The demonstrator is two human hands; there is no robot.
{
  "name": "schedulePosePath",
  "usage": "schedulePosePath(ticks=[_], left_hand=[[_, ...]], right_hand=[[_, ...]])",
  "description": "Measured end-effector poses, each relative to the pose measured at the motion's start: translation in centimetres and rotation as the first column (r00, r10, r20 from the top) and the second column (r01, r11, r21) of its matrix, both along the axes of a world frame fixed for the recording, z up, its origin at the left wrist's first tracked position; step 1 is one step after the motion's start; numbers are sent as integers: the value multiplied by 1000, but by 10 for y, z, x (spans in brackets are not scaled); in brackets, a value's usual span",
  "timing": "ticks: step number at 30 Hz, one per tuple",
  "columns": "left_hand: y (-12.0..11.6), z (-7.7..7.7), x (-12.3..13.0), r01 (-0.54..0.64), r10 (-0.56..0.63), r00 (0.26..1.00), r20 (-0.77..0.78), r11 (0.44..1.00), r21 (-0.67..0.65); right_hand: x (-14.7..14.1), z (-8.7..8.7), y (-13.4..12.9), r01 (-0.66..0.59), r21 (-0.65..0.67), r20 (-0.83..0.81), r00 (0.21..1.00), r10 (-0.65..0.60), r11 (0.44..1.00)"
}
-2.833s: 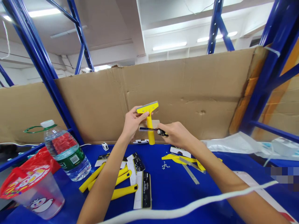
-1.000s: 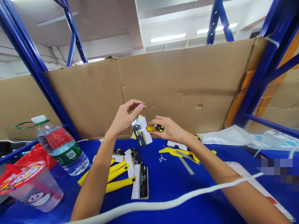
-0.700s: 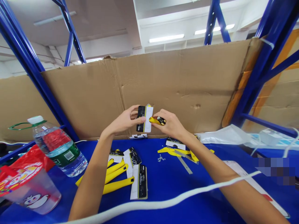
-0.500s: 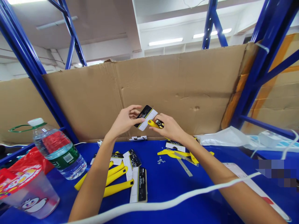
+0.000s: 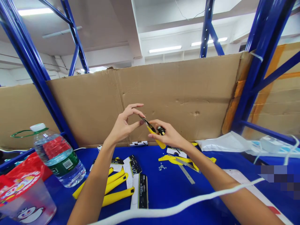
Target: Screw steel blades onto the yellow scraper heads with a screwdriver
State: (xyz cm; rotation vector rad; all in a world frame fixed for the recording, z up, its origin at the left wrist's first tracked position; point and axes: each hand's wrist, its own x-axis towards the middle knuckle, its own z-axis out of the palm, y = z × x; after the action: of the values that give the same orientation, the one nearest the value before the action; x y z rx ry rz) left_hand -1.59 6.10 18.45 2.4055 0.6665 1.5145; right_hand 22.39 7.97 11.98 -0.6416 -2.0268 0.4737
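Note:
My left hand (image 5: 125, 125) is raised in front of the cardboard, thumb and forefinger pinching the end of a dark packaging card (image 5: 144, 119) seen nearly edge-on. Beside it, my right hand (image 5: 169, 134) is closed around a yellow handle (image 5: 160, 143) with a black part (image 5: 161, 130) at the fingers. The card's near end meets the yellow handle; whether the two are joined, I cannot tell. Below my left forearm lie several yellow handles (image 5: 117, 197) and black-and-white packaging cards (image 5: 142, 190). Under my right hand are yellow pieces (image 5: 172, 158) and thin metal blades (image 5: 187, 174).
Small white bits (image 5: 162, 166) are scattered on the blue tabletop (image 5: 168, 193). A water bottle (image 5: 59, 156) and a plastic cup (image 5: 29, 206) stand at left. A white cable (image 5: 178, 203) crosses the front. Cardboard (image 5: 164, 93) walls off the back between blue posts.
The card has turned from showing its printed face to nearly edge-on. The yellow handle has tilted downward in my right hand. The camera view has tipped slightly upward.

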Motion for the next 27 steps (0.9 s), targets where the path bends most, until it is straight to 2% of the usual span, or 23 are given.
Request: schedulePosePath(ticks=[2, 4, 8, 10, 13, 19, 21, 23, 27], left_hand=[[-2, 1, 1, 44, -43, 999, 32, 998, -50], [-2, 0, 4, 104, -91, 992, 90, 983, -154], [2, -6, 10, 161, -105, 981, 161, 905, -394], [4, -9, 12, 183, -119, 979, 164, 869, -459], [3, -11, 15, 181, -122, 981, 152, 859, -479], [-3, -11, 19, -9, -7, 999, -33, 899, -438], [1, -14, 18, -22, -16, 996, -88, 909, -415], [10, -17, 15, -13, -39, 993, -113, 904, -428], [27, -23, 1, 5, -98, 987, -124, 804, -595]], right_hand=[[0, -2, 4, 46, 16, -41, 998, -45, 999], [0, -3, 7, 79, 51, -74, 994, -76, 996], [1, -5, 10, 124, 127, -58, 991, -117, 984], [1, -7, 13, 159, 162, -51, 987, -153, 974], [2, -11, 18, 195, 242, -16, 980, -197, 951], [5, -11, 17, 299, 372, 246, 881, -404, 879], [5, -7, 11, 279, 319, 281, 885, -371, 906], [3, -3, 5, 205, 192, 306, 917, -257, 960], [3, 3, -5, 105, -99, 365, 929, -63, 990]])
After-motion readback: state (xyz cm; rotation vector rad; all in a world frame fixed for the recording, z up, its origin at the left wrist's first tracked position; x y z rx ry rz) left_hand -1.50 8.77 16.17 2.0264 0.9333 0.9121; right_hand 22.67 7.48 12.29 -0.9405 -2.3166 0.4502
